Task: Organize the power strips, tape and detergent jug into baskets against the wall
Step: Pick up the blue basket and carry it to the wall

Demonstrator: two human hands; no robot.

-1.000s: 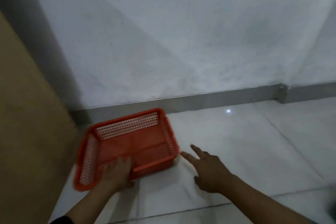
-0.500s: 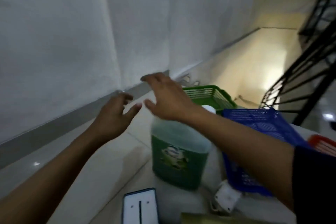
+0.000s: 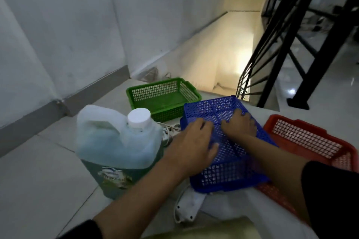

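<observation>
A blue mesh basket (image 3: 229, 163) lies bottom-up on the floor, tilted over other things. My left hand (image 3: 194, 143) and my right hand (image 3: 240, 124) both press on its upturned base with fingers curled into the mesh. To its left stands the detergent jug (image 3: 116, 141) with green liquid and a white cap. An empty green basket (image 3: 163, 97) sits beyond, and a red basket (image 3: 310, 141) is at the right, partly under the blue one. One white power strip (image 3: 189, 207) pokes out from under the blue basket's near edge; another plug and cable (image 3: 171, 130) lie between jug and basket. No tape shows.
The white wall with a grey baseboard (image 3: 93, 91) runs along the left. Behind the green basket the floor drops into a lit stairwell (image 3: 223, 64), fenced by a black metal railing (image 3: 291, 44). A tan object (image 3: 204, 229) fills the bottom edge.
The view swung right, away from the orange basket by the wall. Both hands, raised above the jug half a second ago, have come down onto the blue basket.
</observation>
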